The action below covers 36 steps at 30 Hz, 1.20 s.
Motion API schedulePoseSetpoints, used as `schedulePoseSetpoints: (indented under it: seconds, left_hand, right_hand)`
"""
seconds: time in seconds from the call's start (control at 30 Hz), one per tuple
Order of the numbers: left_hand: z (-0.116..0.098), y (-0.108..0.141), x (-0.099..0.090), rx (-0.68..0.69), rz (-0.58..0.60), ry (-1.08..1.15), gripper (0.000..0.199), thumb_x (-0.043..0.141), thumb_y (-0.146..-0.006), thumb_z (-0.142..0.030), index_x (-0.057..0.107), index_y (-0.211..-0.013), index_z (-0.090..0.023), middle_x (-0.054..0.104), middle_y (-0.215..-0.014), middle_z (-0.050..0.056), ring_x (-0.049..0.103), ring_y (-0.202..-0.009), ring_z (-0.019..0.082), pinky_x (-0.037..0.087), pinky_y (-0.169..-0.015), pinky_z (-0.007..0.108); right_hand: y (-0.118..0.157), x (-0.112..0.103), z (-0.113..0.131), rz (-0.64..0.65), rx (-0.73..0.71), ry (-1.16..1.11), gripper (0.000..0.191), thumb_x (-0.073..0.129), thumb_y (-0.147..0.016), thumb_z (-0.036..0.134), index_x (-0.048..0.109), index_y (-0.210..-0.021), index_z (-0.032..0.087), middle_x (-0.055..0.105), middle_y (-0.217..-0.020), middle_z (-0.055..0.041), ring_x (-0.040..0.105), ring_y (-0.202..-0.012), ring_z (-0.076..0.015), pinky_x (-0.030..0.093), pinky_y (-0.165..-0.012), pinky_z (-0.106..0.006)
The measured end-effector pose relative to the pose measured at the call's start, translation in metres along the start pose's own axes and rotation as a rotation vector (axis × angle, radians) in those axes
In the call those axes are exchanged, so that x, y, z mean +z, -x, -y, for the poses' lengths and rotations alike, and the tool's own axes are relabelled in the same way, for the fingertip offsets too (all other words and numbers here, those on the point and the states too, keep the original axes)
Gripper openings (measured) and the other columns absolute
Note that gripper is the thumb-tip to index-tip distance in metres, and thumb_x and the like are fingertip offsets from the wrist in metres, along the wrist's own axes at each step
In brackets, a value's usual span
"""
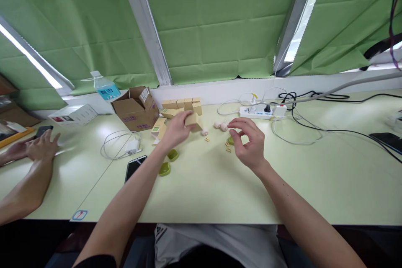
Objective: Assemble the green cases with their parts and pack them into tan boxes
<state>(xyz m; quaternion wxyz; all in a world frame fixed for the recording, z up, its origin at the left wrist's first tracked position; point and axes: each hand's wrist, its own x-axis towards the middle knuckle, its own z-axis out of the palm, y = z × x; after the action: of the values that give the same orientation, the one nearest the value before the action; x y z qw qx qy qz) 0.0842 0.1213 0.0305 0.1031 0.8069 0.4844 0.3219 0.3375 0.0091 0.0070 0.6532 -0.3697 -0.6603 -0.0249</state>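
My left hand (178, 130) grips a small cream cardboard box (194, 122) above the back middle of the table. To its right, my right hand (249, 141) hovers with thumb and fingers curved and a gap between them; no object shows in it. Near those fingertips lie pale pink round pieces (223, 126), with another pink piece (204, 132) closer to the box. Several small yellow clips (228, 149) rest beside a green piece (230, 140), partly hidden by my right hand. Two olive-green cups (164, 169) (172, 155) sit below my left forearm.
Small cream boxes (182, 104) stand in a row by the wall, beside an open brown carton (136, 111). A phone (135, 166) and a white charger (132, 146) lie left. A power strip (263, 111) with cables is at back right. A co-worker's hands (42, 145) are far left.
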Motion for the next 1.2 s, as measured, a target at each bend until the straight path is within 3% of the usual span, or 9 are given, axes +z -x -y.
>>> schedulePoseSetpoints:
  seconds: [0.1,0.23,0.4,0.63,0.8,0.93,1.07,1.2]
  left_hand:
    - [0.025,-0.054,-0.011,-0.077,-0.135,-0.134,0.049,0.069,-0.093,-0.026,0.058,-0.140,-0.022,0.068,-0.141,0.011,0.064,-0.125,0.031,0.051,-0.109,0.044]
    - [0.055,-0.110,-0.003,-0.200,-0.035,-0.370,0.049,0.065,-0.094,-0.024,0.052,-0.141,-0.019,0.066,-0.146,0.013,0.062,-0.130,0.029,0.048,-0.109,0.039]
    - [0.071,-0.139,0.024,-0.246,0.015,-0.467,0.050,0.063,-0.094,-0.022,0.054,-0.142,-0.017,0.067,-0.145,0.018,0.063,-0.132,0.035,0.044,-0.109,0.045]
    - [0.081,-0.155,0.045,-0.225,0.142,-0.572,0.047,0.066,-0.088,-0.023,0.060,-0.135,-0.017,0.075,-0.125,0.018,0.064,-0.124,0.037,0.030,-0.115,0.052]
    - [0.085,-0.157,0.052,-0.220,0.191,-0.592,0.047,0.064,-0.086,-0.026,0.063,-0.132,-0.016,0.074,-0.125,0.022,0.052,-0.136,0.041,0.033,-0.112,0.055]
    - [0.085,-0.148,0.058,-0.258,0.183,-0.581,0.054,0.066,-0.082,-0.032,0.064,-0.132,-0.014,0.072,-0.129,0.024,0.046,-0.140,0.047,0.034,-0.110,0.059]
    - [0.086,-0.135,0.046,-0.261,0.178,-0.584,0.066,0.071,-0.078,-0.033,0.060,-0.141,-0.015,0.069,-0.132,0.024,0.043,-0.140,0.048,0.035,-0.109,0.058]
    - [0.089,-0.119,0.021,-0.134,0.240,-0.587,0.073,0.074,-0.075,-0.029,0.059,-0.146,-0.025,0.064,-0.144,0.019,0.037,-0.146,0.046,0.031,-0.114,0.057]
  right_hand:
    - [0.000,0.000,0.003,0.016,-0.010,0.024,0.016,0.063,-0.101,0.020,0.076,-0.106,0.026,0.075,-0.106,-0.0102,0.072,-0.096,-0.0257,0.058,-0.055,-0.034]
    - [0.003,0.002,0.003,0.062,-0.022,0.073,0.017,0.061,-0.101,0.022,0.076,-0.108,0.028,0.076,-0.107,-0.0117,0.070,-0.098,-0.0287,0.056,-0.052,-0.035]
    - [0.003,0.001,0.004,0.062,-0.039,0.078,0.019,0.060,-0.100,0.019,0.075,-0.109,0.028,0.076,-0.107,-0.0115,0.069,-0.095,-0.0277,0.056,-0.053,-0.036]
    - [0.001,-0.001,0.006,0.054,-0.040,0.060,0.020,0.060,-0.101,0.017,0.074,-0.110,0.028,0.075,-0.106,-0.0109,0.068,-0.095,-0.0272,0.056,-0.052,-0.035]
    - [0.003,0.002,0.003,0.091,-0.026,0.060,0.020,0.061,-0.100,0.018,0.073,-0.112,0.028,0.075,-0.108,-0.0115,0.069,-0.097,-0.0281,0.054,-0.052,-0.035]
    - [0.005,0.003,0.002,0.134,-0.039,0.089,0.022,0.060,-0.100,0.018,0.072,-0.115,0.028,0.076,-0.112,-0.0118,0.071,-0.104,-0.0303,0.061,-0.066,-0.042]
    - [0.006,0.004,0.004,0.161,-0.080,0.130,0.023,0.059,-0.100,0.018,0.072,-0.117,0.028,0.076,-0.112,-0.0112,0.071,-0.107,-0.0302,0.063,-0.079,-0.046]
    - [0.007,0.006,0.005,0.213,-0.059,0.174,0.023,0.059,-0.100,0.020,0.073,-0.116,0.028,0.078,-0.113,-0.0106,0.071,-0.105,-0.0300,0.060,-0.070,-0.042]
